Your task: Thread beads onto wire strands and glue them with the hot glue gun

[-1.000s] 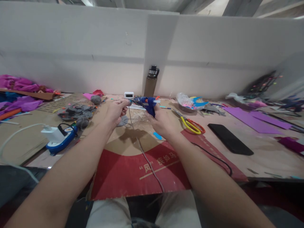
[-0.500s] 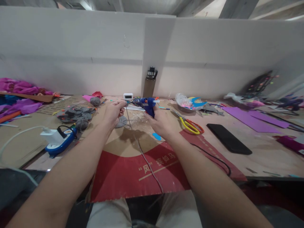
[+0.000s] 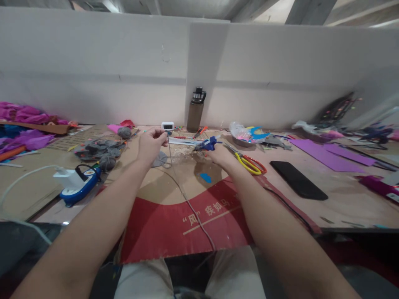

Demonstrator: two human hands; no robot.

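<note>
The grip of the left hand (image 3: 151, 143) is narrowed to a pinch, and the upper end of a thin grey cord (image 3: 187, 200) is held between the fingertips, raised above the table (image 3: 352, 199). From there the cord is let down across the red and brown cardboard sheet (image 3: 149, 232) toward the person's lap. The grip of the right hand (image 3: 220, 154) is closed around a blue glue gun (image 3: 207, 144), which is held low and just left of the yellow-handled scissors (image 3: 249, 162). A grey felt disc (image 3: 160, 158) and a blue scrap (image 3: 205, 177) lie between and below the hands.

If the gun is hot, the cord or a fingertip could be scorched should its tip be brought too near the pinch. The gun's black cable (image 3: 280, 200), laid beside the right forearm, could be snagged and the gun pulled askew.

Whether the gun is resting on the table cannot be told. Its trigger is covered by the hand, its tip is blurred, and anything on the pinched end is too small to make out.
</note>
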